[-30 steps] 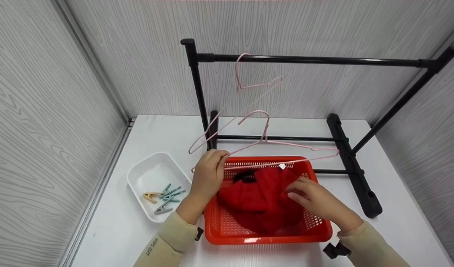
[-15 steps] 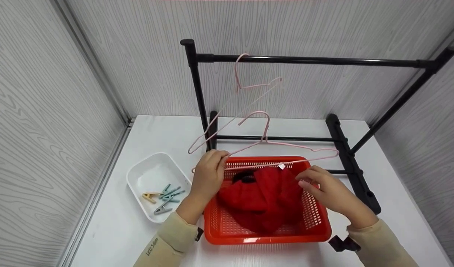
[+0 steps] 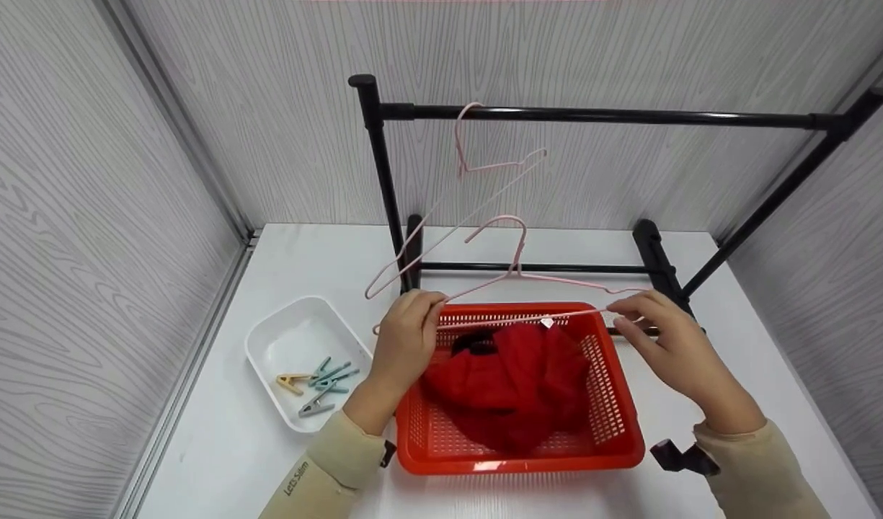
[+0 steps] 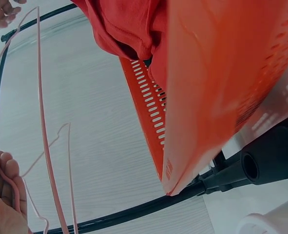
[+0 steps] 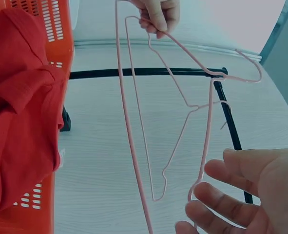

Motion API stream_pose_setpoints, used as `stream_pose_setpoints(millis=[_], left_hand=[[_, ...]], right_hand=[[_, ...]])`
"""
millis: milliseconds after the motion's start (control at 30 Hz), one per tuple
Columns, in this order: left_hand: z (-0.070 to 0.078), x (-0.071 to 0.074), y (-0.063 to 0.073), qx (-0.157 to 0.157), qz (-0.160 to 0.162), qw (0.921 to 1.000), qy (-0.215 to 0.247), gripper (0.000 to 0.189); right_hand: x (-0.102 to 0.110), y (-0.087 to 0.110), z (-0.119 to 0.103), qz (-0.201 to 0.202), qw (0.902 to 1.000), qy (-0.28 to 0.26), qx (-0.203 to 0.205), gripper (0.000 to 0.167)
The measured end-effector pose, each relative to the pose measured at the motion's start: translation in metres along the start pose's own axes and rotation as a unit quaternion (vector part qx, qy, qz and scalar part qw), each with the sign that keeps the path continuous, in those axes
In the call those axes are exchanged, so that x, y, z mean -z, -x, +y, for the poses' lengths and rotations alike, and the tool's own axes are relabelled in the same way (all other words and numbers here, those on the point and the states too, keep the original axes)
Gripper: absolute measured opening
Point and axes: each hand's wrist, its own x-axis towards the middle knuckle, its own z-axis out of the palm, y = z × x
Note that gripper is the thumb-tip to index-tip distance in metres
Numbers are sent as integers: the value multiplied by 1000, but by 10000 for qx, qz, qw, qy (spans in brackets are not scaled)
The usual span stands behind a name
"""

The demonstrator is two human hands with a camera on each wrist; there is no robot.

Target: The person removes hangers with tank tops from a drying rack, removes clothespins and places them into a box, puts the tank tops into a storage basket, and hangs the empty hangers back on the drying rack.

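My left hand (image 3: 405, 331) grips a pink wire hanger (image 3: 567, 280) by its left end. The hanger lies across above the red basket (image 3: 520, 466), hook pointing away. At its right end is my right hand (image 3: 679, 353), which overlaps the wire in the head view. The right wrist view shows that hand (image 5: 270, 190) with fingers spread and thumb apart, fingertips right at the hanger's shoulder wire (image 5: 208, 126). A crumpled red garment (image 3: 513, 389) with a small white tag (image 3: 547, 322) fills much of the basket.
A black rack (image 3: 628, 115) stands behind the basket. Another pink hanger (image 3: 458, 137) hangs near the left of its top bar. To the left, a white tray (image 3: 272, 333) holds several clothespins, yellow (image 3: 292, 382), teal (image 3: 331, 375) and grey (image 3: 315, 408). Grey panels (image 3: 88, 216) enclose the table.
My right hand has left the red garment and moved right and slightly up to the hanger's right end. The left hand and hanger have stayed in place.
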Motion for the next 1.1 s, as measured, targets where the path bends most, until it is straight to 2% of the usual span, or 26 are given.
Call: stream_pose_setpoints(millis=[200, 367, 533, 900, 1100], left_hand=[[1, -1, 0, -9, -56, 10000, -33, 9], [1, -2, 0, -59, -76, 10000, -13, 9], [1, -3, 0, -86, -68, 9999, 32, 9], [1, -4, 0, 11, -153, 9998, 106, 10], [1, -5, -1, -16, -130, 9999, 102, 9]], right_hand=[[3, -4, 3, 708, 9973, 157, 139, 22], [-1, -7, 12, 1007, 9938, 393, 256, 23], [-6, -7, 19, 910, 9948, 443, 115, 23], [-17, -10, 26, 830, 9950, 499, 244, 23], [-22, -7, 28, 775, 9949, 631, 146, 21]])
